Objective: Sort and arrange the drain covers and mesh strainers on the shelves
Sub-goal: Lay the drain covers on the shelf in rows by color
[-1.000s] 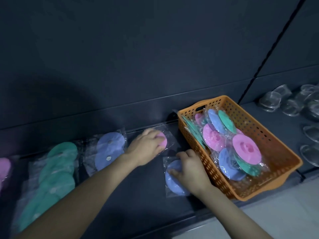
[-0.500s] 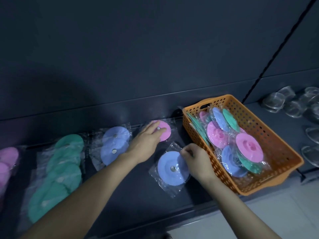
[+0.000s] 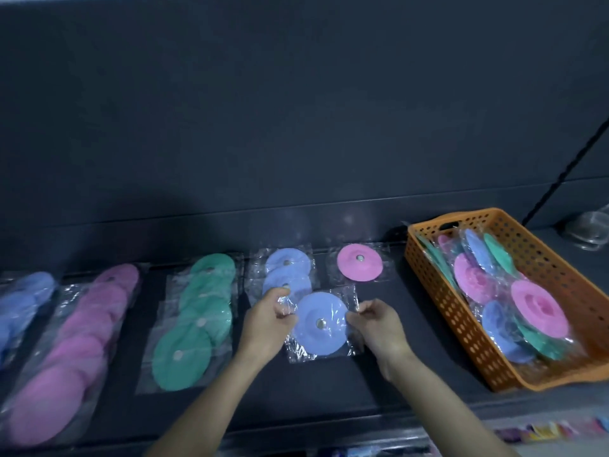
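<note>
Toward shelf (image 3: 428,328) right end: orange basket (image 3: 461,308) with bagged pink, blue, green drain covers (image 3: 534,306) | mid-shelf: left hand (image 3: 267,324), right hand (image 3: 379,328) pinching wrapper sides of blue cover (image 3: 321,311)

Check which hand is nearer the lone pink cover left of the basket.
Right. The right hand sits just in front of the lone pink cover, pinching the wrapper of the blue cover; the left hand pinches the opposite edge, farther left.

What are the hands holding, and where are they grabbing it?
One wrapped blue drain cover. The left hand pinches the clear wrapper at its left edge, the right hand at its right edge.
</note>
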The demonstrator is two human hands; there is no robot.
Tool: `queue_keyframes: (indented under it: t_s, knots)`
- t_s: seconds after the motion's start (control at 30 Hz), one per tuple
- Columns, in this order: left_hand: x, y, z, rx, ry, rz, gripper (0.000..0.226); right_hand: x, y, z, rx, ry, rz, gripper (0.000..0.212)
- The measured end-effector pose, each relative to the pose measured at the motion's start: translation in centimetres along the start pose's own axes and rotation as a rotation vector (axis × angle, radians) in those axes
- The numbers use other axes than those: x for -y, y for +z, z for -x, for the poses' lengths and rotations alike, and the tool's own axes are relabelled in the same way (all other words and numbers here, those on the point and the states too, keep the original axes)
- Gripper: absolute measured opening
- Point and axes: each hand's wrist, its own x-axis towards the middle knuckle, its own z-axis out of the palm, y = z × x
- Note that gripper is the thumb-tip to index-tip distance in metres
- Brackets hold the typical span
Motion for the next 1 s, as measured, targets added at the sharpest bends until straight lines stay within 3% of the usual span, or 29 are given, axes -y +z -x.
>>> queue_keyframes:
  t_s: [0.2, 0.4, 0.57, 0.73, 0.9, 1.0]
  knots:
    - [2.2, -2.8, -0.1, -0.122, -0.018, -0.108, 0.039, -0.3, 3.5, -0.5, -0.015, -0.152, 0.374, 0.029]
    - [2.7, -3.9, -0.8, -0.181, -0.004, -0.204, 0.04, -0.3, 5.5, -1.3, 0.007, -0.236, 0.556, 0.026]
    - [2.4, -4.1, -1.3, -0.156, 0.058, -0.386, 0.018, -0.1, 6.0, -1.7, -0.046, -0.284, 0.684, 0.022]
    - [2.4, -4.5, -1.3, -0.122, 0.085, -0.508, 0.038, 0.0, 5.9, -1.8, -0.041, -0.276, 0.756, 0.019]
    - [3.9, -6.6, 0.8, -0.291, 0.313, -0.599, 0.037, -0.3, 5.7, -0.3, -0.092, -0.472, 0.818, 0.012]
    - [6.5, -7.9, 2.3, -0.358, 0.288, -0.666, 0.044, -0.5, 6.5, 0.8, 0.002, -0.573, 0.96, 0.035]
